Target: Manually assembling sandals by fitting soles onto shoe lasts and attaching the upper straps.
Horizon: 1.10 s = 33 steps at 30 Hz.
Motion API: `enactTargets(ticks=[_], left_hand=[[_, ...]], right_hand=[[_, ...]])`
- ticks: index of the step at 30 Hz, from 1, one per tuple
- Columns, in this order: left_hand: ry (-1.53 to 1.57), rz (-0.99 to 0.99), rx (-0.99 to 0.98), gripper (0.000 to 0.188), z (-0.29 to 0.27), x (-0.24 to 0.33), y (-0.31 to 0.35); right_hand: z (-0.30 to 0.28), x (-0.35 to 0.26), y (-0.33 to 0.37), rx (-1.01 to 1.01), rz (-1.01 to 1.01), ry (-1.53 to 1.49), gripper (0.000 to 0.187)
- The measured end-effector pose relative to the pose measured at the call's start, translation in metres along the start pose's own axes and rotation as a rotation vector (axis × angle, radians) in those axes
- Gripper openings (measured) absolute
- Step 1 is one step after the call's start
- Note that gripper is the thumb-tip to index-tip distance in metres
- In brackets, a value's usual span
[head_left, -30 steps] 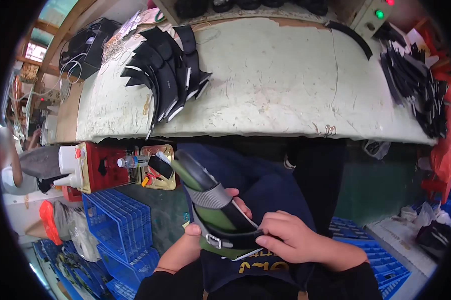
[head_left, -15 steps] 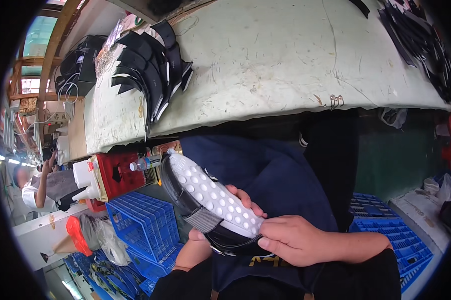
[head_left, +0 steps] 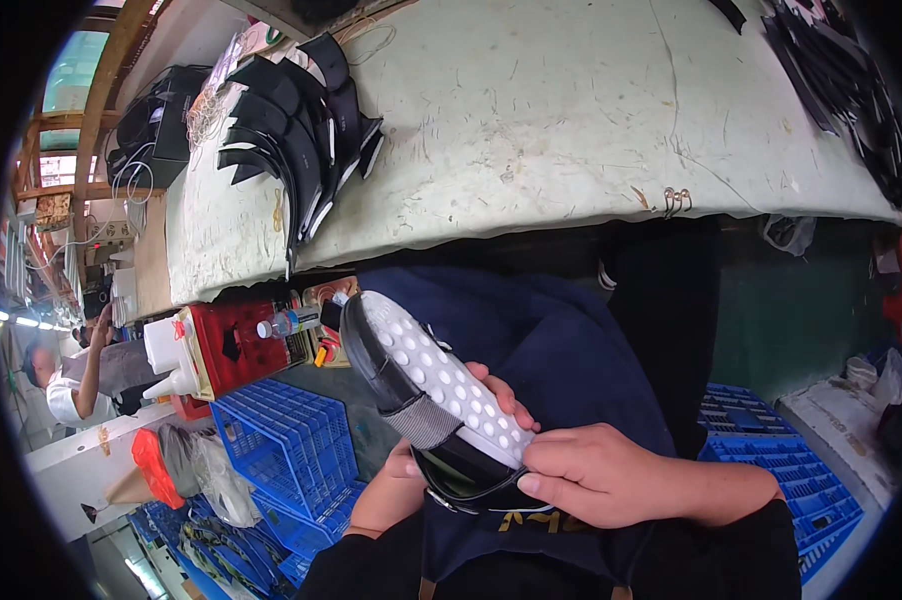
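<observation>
Over my lap I hold a black shoe (head_left: pixel 381 375) with its white, round-studded sole (head_left: pixel 441 375) turned up. A grey textured band (head_left: pixel 426 422) crosses its side. From beneath, my left hand (head_left: pixel 403 468) is wrapped around the shoe; its thumb side shows at the left and its fingertips come out past the far edge. At the heel end my right hand (head_left: pixel 586 475) pinches the black rim against the sole between thumb and fingers. The palm of the left hand is hidden under the shoe.
Black curved pieces (head_left: pixel 306 140) lie on the pale worktable (head_left: pixel 511 130), with more black strips (head_left: pixel 836 90) at right. Left stand a red container (head_left: pixel 241 345), a bottle (head_left: pixel 289 323) and blue crates (head_left: pixel 286 440); another blue crate (head_left: pixel 791 490) is right. A person (head_left: pixel 81 380) is far left.
The shoe's toe end has swung a little to the right and the shoe has tipped, opening a view into its side near the heel. Both hands keep their hold.
</observation>
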<state>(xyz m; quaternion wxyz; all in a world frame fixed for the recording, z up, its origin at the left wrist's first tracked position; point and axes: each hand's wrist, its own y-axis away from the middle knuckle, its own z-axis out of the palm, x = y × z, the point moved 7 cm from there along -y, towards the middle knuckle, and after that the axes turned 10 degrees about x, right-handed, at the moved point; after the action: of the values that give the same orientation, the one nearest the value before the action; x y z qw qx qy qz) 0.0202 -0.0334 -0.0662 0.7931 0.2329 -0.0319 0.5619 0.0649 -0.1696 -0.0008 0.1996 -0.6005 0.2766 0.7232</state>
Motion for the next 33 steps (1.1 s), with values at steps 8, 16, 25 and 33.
enactTargets(ticks=[8, 16, 25, 33], left_hand=[[-0.136, -0.003, 0.017, 0.107, 0.006, 0.007, 0.0], [-0.499, 0.134, -0.178, 0.055, 0.001, -0.002, 0.0], [-0.154, 0.183, -0.115, 0.086, 0.005, 0.0, -0.005], [-0.544, -0.065, 0.223, 0.112, -0.05, -0.006, 0.003]], right_hand=[[-0.001, 0.007, 0.001, -0.099, 0.114, -0.092, 0.031], [-0.001, 0.045, 0.006, -0.42, 0.578, -0.128, 0.036], [-0.062, 0.01, -0.011, 0.541, -0.115, 0.11, 0.042], [0.002, -0.001, -0.05, 0.551, -0.416, 0.083, 0.08]])
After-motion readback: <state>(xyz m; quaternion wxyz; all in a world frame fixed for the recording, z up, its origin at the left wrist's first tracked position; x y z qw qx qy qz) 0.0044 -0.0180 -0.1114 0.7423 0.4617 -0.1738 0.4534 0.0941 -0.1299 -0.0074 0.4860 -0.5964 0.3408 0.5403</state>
